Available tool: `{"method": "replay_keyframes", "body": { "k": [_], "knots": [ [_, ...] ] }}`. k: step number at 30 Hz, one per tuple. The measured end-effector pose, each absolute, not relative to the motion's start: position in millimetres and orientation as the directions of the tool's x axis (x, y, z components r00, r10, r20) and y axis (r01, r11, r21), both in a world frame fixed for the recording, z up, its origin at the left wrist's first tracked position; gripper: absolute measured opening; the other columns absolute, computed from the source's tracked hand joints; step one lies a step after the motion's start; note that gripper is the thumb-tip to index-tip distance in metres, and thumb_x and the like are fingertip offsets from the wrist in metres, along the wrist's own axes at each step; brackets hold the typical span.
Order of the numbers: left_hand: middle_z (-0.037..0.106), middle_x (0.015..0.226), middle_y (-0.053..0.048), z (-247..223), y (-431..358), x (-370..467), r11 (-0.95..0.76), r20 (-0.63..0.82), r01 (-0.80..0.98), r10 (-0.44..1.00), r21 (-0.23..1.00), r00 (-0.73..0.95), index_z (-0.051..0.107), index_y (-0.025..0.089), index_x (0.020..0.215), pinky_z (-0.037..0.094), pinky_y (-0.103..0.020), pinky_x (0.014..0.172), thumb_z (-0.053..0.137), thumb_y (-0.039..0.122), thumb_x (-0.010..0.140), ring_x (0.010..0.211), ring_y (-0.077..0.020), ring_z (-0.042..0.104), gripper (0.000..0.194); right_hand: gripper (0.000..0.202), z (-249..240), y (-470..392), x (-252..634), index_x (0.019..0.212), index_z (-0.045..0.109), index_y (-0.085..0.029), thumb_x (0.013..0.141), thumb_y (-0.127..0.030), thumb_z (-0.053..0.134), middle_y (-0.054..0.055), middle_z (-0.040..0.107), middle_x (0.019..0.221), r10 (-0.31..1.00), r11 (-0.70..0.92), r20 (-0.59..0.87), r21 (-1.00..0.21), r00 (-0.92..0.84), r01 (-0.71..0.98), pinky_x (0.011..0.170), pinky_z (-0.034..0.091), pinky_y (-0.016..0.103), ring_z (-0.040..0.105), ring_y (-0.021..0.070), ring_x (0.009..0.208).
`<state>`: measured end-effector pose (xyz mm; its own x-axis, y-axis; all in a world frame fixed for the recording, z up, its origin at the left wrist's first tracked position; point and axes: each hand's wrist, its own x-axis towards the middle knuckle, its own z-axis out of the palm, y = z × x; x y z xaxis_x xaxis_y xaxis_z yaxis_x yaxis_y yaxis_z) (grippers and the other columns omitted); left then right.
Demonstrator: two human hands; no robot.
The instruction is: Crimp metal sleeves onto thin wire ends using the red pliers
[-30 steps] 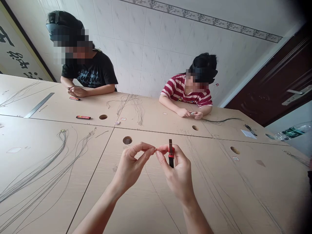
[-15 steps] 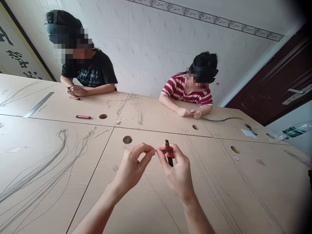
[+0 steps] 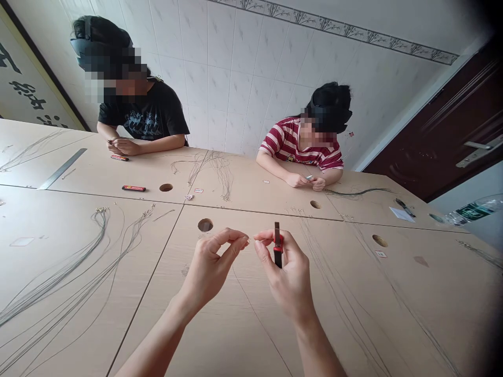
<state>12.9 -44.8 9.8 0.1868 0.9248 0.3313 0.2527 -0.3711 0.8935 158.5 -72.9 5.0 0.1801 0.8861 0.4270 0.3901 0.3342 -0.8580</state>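
Between the thumb and index finger of my left hand (image 3: 214,262) is a tiny gold-coloured piece (image 3: 248,241), mostly hidden by the fingertips. From beneath this hand a thin dark cord (image 3: 255,309) runs down across the table towards me. My right hand (image 3: 288,272) grips a small red-and-black tool (image 3: 278,245) upright against its palm. Its kind cannot be made out. The thumb and index tip of that hand are close together, a short gap from the left fingertips. Whether something fine sits between them is too small to tell.
Bundles of thin cords (image 3: 90,251) with metal ends lie left; more cords (image 3: 326,272) lie right. A round hole (image 3: 205,225) pierces the table beyond my hands. Two people sit opposite. A red-and-black stick (image 3: 134,188), a steel ruler (image 3: 63,168) and a plastic bottle (image 3: 477,210) are farther off.
My hands have drawn slightly apart, so a small gap shows between the fingertips. The red-and-black tool has shifted a little right and stands straighter.
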Motion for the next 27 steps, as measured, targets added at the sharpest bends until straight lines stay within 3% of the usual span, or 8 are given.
{"method": "replay_keyframes", "body": {
  "k": [8, 16, 22, 27],
  "knots": [
    [0.069, 0.073, 0.001, 3.7, -44.0, 12.8, -0.389, 0.339, 0.301, 0.918, 0.871, 0.206, 0.066, 0.021, 0.079, 0.036, -0.023, 0.050, 0.056, 0.028, 0.093, 0.059, -0.0111, 0.053, 0.018, 0.003, 2.7, -70.4, 155.9, 0.092, 0.060, -0.023, 0.090, -0.024, 0.059, 0.002, 0.067, 0.089, 0.875, 0.344, 0.453, -0.830, 0.172, 0.440, 0.075, 0.054, 0.030, 0.065, 0.0167, 0.082],
    [0.068, 0.074, 0.000, 4.7, -43.9, 15.0, -0.417, 0.360, 0.318, 0.906, 0.852, 0.224, 0.065, 0.020, 0.080, 0.040, -0.024, 0.056, 0.052, 0.024, 0.094, 0.062, -0.0121, 0.054, 0.020, 0.003, 1.7, -69.9, 156.6, 0.090, 0.058, -0.023, 0.091, -0.026, 0.058, 0.002, 0.065, 0.082, 0.871, 0.326, 0.464, -0.794, 0.165, 0.512, 0.068, 0.051, 0.030, 0.063, 0.0171, 0.075],
    [0.067, 0.072, 0.001, 1.0, -41.7, 15.7, -0.478, 0.429, 0.382, 0.878, 0.791, 0.211, 0.063, 0.020, 0.079, 0.040, -0.024, 0.058, 0.053, 0.020, 0.093, 0.065, -0.0121, 0.056, 0.017, 0.003, -2.1, -69.8, 153.9, 0.092, 0.056, -0.024, 0.091, -0.021, 0.057, 0.001, 0.064, 0.079, 0.845, 0.388, 0.520, -0.756, 0.124, 0.527, 0.072, 0.052, 0.033, 0.063, 0.0187, 0.078],
    [0.069, 0.074, 0.001, 1.3, -43.0, 14.7, -0.421, 0.381, 0.325, 0.907, 0.847, 0.182, 0.064, 0.021, 0.080, 0.042, -0.023, 0.055, 0.054, 0.024, 0.094, 0.064, -0.0118, 0.058, 0.017, 0.001, -1.8, -70.8, 155.0, 0.091, 0.057, -0.023, 0.091, -0.023, 0.058, 0.002, 0.064, 0.083, 0.851, 0.368, 0.500, -0.787, 0.162, 0.495, 0.073, 0.052, 0.032, 0.063, 0.0179, 0.080]
  ]
}}
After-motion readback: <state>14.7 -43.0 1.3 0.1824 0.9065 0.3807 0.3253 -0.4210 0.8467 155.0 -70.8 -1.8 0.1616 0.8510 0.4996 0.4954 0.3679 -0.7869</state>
